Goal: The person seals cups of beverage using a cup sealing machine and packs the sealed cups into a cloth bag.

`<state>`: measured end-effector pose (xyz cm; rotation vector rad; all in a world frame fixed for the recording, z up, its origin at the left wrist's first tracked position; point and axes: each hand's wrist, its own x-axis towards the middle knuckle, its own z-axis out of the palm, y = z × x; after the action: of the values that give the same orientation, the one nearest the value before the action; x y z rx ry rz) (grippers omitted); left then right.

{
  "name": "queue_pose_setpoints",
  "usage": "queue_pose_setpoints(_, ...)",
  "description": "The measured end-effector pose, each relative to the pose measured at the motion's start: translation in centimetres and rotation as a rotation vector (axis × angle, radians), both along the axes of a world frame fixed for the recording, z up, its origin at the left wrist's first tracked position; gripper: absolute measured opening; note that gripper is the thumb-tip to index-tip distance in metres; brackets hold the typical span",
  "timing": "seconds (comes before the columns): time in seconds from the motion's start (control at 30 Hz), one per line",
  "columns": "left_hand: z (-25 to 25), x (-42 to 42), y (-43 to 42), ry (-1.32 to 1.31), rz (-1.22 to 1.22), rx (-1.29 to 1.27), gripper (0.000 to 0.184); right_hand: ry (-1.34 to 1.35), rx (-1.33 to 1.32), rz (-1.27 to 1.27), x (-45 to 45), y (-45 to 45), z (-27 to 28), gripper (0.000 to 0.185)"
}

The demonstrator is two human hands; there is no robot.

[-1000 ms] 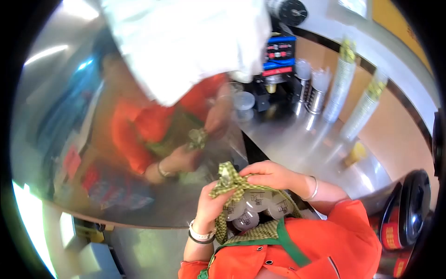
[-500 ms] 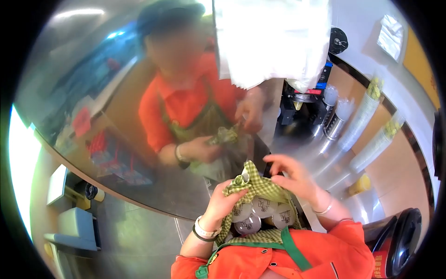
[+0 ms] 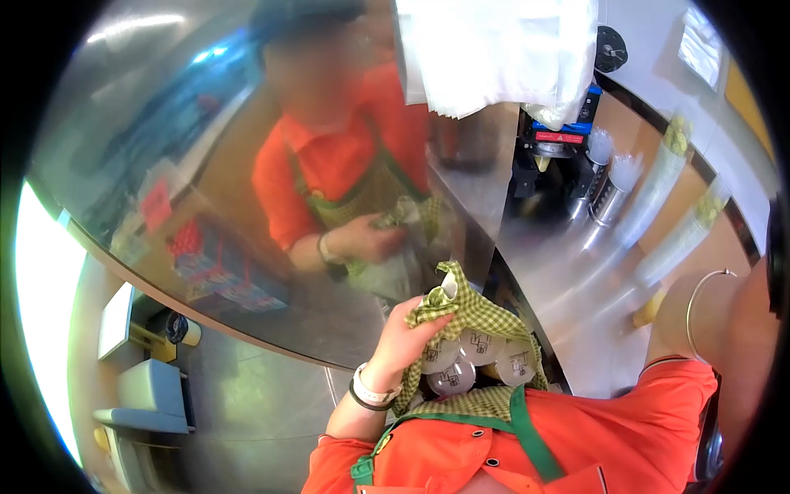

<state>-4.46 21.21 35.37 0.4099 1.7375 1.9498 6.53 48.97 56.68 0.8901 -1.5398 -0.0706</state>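
My left hand [image 3: 401, 336] is closed on a bunched-up edge of green-and-white checked cloth [image 3: 485, 311], in front of my body. The cloth resembles the checked apron bib [image 3: 467, 405] with green straps that I wear. Below the held cloth are several round translucent shapes [image 3: 451, 376] with dark printed characters; I cannot tell what they are. My right hand [image 3: 745, 350] is raised close to the camera at the right edge, beyond a thin bracelet. Its fingers are out of sight.
A shiny metal panel [image 3: 239, 247] in front mirrors a person in orange. White plastic bags [image 3: 498, 53] hang above. On the metal counter [image 3: 559, 280] stand a black machine [image 3: 547, 169], a metal straw holder [image 3: 609, 202] and tall cup stacks [image 3: 654, 193]. A grey seat [image 3: 152, 395] is at lower left.
My right hand has left the checked cloth and swung up and right, close to the camera. My left hand still grips the cloth. The view has shifted slightly.
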Motion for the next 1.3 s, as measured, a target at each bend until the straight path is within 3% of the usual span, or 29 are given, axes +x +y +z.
queue_pose_setpoints(0.23, -1.9, -0.2, -0.4, 0.068, 0.049, -0.032, 0.019, 0.030, 0.015, -0.063, 0.5, 0.6, -0.8, 0.058)
queue_pose_setpoints(0.5, -0.4, 0.0, -0.3, 0.026, 0.026, 0.031, 0.014, 0.013, -0.022, -0.087, 0.1, 1.2, -1.5, 0.056)
queue_pose_setpoints(0.6, -1.5, -0.7, -0.3, 0.156, 0.031, 0.028, 0.019, 0.021, -0.032, -0.080, -0.1, 1.1, -1.7, 0.055)
queue_pose_setpoints(0.73, -0.9, -0.6, 0.1, 0.043, 0.057, -0.030, 0.020, -0.022, -0.081, -0.071, -1.3, 1.1, -1.7, 0.053)
queue_pose_setpoints(0.97, -1.2, -1.2, 0.5, 0.082, 0.035, -0.052, 0.014, -0.078, -0.177, -0.093, -1.9, 0.3, -3.2, 0.051)
queue_pose_setpoints(1.17, -1.6, -1.5, 0.8, 0.079, 0.032, -0.017, 0.017, -0.284, -0.457, -0.130, -5.1, 1.7, -5.6, 0.045)
queue_pose_setpoints(1.3, -1.4, -1.5, 0.7, 0.064, 0.012, -0.002, 0.016, -0.502, -0.595, -0.308, -6.7, 3.2, -8.0, 0.041)
